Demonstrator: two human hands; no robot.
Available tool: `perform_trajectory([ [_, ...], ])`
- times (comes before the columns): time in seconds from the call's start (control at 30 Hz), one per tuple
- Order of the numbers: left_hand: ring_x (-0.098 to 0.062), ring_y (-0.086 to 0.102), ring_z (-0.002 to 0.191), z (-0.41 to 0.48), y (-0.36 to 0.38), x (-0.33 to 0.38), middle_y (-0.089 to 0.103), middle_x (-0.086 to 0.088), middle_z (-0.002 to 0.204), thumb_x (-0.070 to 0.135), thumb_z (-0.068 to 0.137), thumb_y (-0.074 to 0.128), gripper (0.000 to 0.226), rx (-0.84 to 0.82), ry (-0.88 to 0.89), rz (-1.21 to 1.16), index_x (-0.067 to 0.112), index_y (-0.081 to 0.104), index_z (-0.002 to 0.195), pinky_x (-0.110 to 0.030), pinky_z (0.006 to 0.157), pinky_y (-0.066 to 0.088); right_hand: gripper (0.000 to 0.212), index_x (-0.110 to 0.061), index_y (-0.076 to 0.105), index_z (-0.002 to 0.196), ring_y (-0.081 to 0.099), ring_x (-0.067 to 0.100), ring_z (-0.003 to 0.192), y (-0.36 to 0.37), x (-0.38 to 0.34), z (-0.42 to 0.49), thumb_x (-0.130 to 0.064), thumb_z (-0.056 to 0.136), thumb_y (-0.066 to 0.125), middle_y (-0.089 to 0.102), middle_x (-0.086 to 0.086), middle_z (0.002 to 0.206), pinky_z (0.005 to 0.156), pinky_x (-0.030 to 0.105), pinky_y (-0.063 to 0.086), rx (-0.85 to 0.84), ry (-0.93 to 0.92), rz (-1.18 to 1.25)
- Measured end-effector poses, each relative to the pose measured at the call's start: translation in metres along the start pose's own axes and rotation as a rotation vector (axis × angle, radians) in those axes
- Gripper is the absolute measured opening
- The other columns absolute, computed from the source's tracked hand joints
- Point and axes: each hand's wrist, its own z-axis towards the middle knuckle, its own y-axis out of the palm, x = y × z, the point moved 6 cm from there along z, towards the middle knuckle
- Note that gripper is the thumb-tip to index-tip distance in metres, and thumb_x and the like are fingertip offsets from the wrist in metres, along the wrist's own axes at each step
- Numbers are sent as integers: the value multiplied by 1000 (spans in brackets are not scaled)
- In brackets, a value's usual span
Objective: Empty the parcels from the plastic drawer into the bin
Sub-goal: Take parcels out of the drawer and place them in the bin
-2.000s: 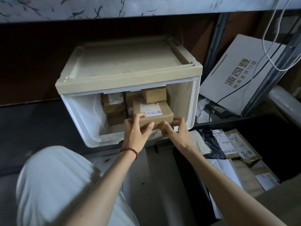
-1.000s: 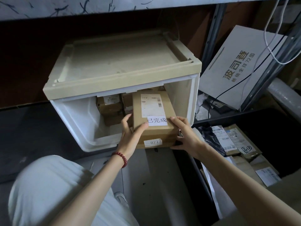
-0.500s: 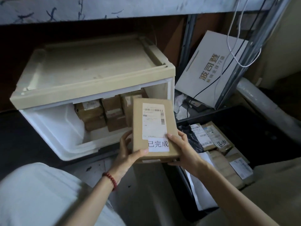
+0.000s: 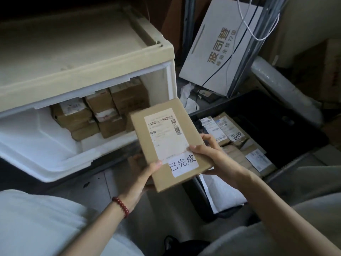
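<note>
Hands first: left hand (image 4: 142, 174) and right hand (image 4: 212, 156) both clasp a flat parcel (image 4: 169, 143), label up, held in the air between the drawer (image 4: 46, 156) and the bin (image 4: 273, 108). More parcels (image 4: 103, 113) sit stacked at the drawer's back. The black bin, low on the right, already holds several labelled packets (image 4: 228, 132). A white box (image 4: 219, 45) leans behind it, cables (image 4: 252, 21) dangling across. A red bracelet (image 4: 121, 206) circles the left wrist.

Dim storeroom — metal shelving (image 4: 245, 58) (cables dangling), grey floor (image 4: 162, 209)
</note>
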Motion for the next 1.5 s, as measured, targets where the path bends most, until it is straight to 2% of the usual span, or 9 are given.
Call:
perform_trajectory([
  [0.17, -14, 62, 105, 16, 18, -6, 64, 6, 112, 39, 52, 86, 89, 38, 15, 43, 20, 36, 123, -40, 75, 55, 54, -42, 50, 113, 68, 20, 100, -22, 16, -12, -44, 66, 75, 70, 1, 112, 96, 53, 50, 107, 38, 38],
  [0.27, -1, 64, 100, 28, 36, -4, 69, 22, 104, 46, 69, 74, 56, -96, 0, 199, 50, 42, 114, -45, 97, 49, 55, -46, 47, 113, 68, 16, 99, -34, 24, -19, -53, 64, 72, 72, -6, 107, 99, 53, 47, 179, 38, 47],
  [0.43, 12, 63, 86, 48, 57, 2, 62, 6, 116, 41, 67, 73, 69, -117, 60, 171, 36, 29, 120, -3, 65, 47, 53, -45, 49, 112, 69, 10, 99, -50, 20, -22, -63, 68, 73, 68, -11, 112, 91, 50, 53, 399, -88, -51],
  [0.63, -8, 60, 106, 68, 101, 15, 56, -3, 129, 58, 65, 76, 94, -64, 73, 15, 23, 27, 137, -21, 79, 53, 40, -50, 51, 114, 64, -4, 95, -77, -16, -33, -63, 78, 65, 65, -18, 112, 80, 22, 53, 697, -250, -146],
  [0.9, -15, 55, 119, 96, 132, 22, 56, -2, 131, 53, 66, 74, 91, -37, 97, -47, 21, 31, 139, -46, 104, 43, 56, -31, 51, 134, 53, 10, 116, -105, -38, -40, -55, 85, 62, 52, -11, 121, 95, 31, 46, 948, -264, -390],
  [1.07, 1, 59, 109, 108, 119, 25, 58, 13, 122, 50, 77, 68, 54, -57, 217, 18, 39, 44, 125, -25, 94, 50, 91, -33, 35, 146, 50, 1, 121, -92, -23, -24, -76, 70, 61, 46, -15, 135, 103, 33, 45, 686, -122, -232],
  [1.17, -7, 55, 118, 112, 109, 29, 58, 9, 126, 36, 98, 46, 21, -15, 247, 5, 42, 53, 118, -29, 96, 48, 99, -28, 30, 148, 60, -22, 80, -84, -24, -17, -73, 66, 63, 56, -32, 105, 61, 3, 48, 505, -93, -2],
  [1.33, -10, 56, 119, 105, 114, 35, 59, 4, 130, 35, 99, 44, 25, -52, 185, -16, 38, 54, 122, -34, 99, 47, 74, -30, 44, 134, 65, -12, 74, -82, -25, -18, -64, 72, 64, 68, -29, 92, 47, 5, 46, 399, -98, 13],
  [1.5, -15, 61, 114, 92, 130, 15, 67, 9, 119, 78, 79, 34, 56, -280, -86, -43, 47, 60, 118, -42, 93, 50, 64, -34, 57, 123, 68, -2, 89, -81, -28, -21, -71, 71, 56, 71, -16, 103, 58, 9, 51, 371, -117, -3],
])
